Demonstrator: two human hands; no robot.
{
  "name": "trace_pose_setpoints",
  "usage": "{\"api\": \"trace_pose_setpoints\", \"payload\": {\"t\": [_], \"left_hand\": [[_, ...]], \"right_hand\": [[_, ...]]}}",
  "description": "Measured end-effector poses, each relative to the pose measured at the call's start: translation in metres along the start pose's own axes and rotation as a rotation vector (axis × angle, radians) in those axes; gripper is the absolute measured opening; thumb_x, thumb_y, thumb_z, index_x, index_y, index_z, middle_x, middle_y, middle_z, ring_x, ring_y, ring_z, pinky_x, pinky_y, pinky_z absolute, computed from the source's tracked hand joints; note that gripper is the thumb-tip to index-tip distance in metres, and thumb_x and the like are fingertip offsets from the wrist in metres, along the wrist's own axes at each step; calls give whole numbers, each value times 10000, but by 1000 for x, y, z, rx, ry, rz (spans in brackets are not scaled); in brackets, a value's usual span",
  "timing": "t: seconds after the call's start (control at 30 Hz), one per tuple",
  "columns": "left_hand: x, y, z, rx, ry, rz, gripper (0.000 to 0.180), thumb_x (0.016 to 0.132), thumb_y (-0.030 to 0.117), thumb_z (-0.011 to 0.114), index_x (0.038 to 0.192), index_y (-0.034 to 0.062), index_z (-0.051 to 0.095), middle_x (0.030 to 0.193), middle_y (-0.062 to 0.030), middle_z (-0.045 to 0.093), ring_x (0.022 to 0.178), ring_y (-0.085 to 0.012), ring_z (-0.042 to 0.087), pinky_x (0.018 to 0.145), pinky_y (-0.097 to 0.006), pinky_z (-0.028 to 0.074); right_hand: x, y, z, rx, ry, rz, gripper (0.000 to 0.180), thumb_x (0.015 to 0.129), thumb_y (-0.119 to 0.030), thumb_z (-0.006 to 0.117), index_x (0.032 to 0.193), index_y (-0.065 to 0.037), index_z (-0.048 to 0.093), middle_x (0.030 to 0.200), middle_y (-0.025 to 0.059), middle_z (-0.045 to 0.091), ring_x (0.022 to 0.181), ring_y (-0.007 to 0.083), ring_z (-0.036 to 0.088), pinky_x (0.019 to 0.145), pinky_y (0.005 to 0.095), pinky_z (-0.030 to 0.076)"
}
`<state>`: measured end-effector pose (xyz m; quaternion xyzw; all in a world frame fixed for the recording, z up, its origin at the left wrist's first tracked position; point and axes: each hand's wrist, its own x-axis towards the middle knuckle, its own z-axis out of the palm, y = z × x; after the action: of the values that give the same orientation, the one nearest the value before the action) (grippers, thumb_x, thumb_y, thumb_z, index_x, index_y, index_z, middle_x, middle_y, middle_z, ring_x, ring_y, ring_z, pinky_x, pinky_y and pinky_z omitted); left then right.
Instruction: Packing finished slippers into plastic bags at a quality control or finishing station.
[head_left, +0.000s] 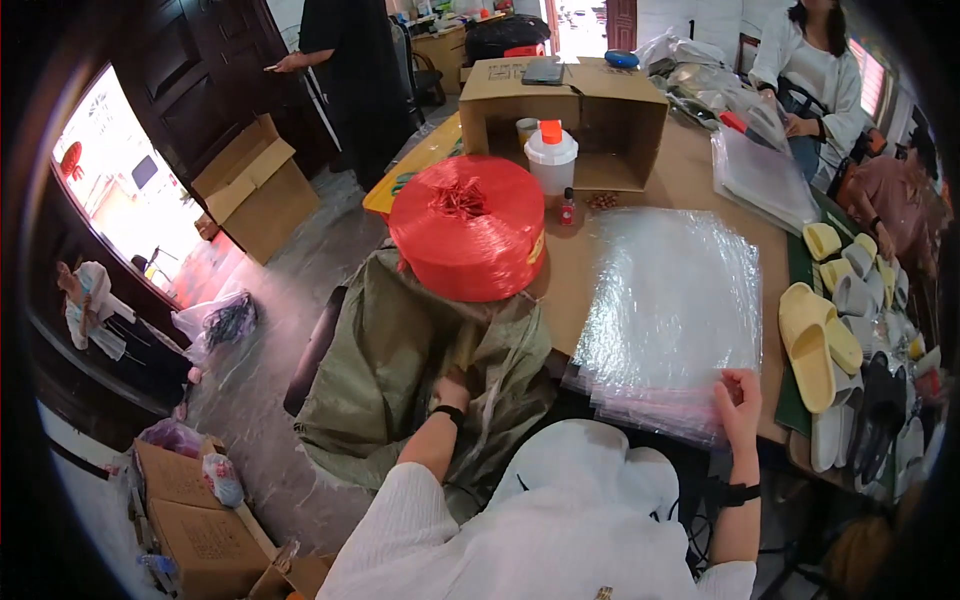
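Observation:
My left hand (452, 390) reaches down into an olive woven sack (350, 400) that gapes at the table's edge. Its fingers look closed around something; a long tan-yellow piece (462, 346) shows just beyond them, its kind unclear. By the near right corner of a stack of clear plastic bags (670, 290) is my right hand (738, 402), fingers loosely bent and apart, with nothing visible in them. A big red roll of plastic twine (468, 225) rests at the sack's far side.
Yellow, grey and black slippers (808, 345) crowd the table's right side. Behind the bags are a small red bottle (568, 207), a white tub with an orange cap (551, 160) and an open carton (620, 130). Other people sit or stand around. More cartons (205, 510) lie on the floor.

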<state>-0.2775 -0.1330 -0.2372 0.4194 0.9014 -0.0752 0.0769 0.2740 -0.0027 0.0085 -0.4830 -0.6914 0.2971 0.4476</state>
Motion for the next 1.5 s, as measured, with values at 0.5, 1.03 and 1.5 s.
{"api": "trace_pose_setpoints", "payload": {"t": [0.5, 1.03, 1.5], "left_hand": [[-63, -81, 11, -280, -514, -5, 454, 882, 331, 617, 1159, -27, 647, 1202, -268, 643, 1154, -397, 618, 936, -476, 509], [-164, 210, -304, -740, 456, 1188, 373, 860, 163, 696, 1206, 46, 620, 1377, -192, 542, 1262, -408, 508, 1040, -450, 434], [-151, 269, -245, -525, 376, 1277, 518, 914, 418, 610, 1351, 144, 570, 1448, -180, 495, 1366, -401, 416, 1161, -540, 246]], "right_hand": [[-4, -1, -7, -58, 40, -50, 231, 775, -49, 709, 993, -4, 648, 958, 104, 611, 875, 218, 632, 801, 325, 515], [-5, -19, -9, -172, 53, -45, 237, 783, -133, 751, 988, -39, 680, 919, 100, 624, 901, 237, 592, 805, 348, 492], [-8, -52, -67, -273, 323, -188, 88, 843, -25, 684, 928, -28, 660, 836, 83, 637, 682, 184, 631, 610, 261, 487]]}}
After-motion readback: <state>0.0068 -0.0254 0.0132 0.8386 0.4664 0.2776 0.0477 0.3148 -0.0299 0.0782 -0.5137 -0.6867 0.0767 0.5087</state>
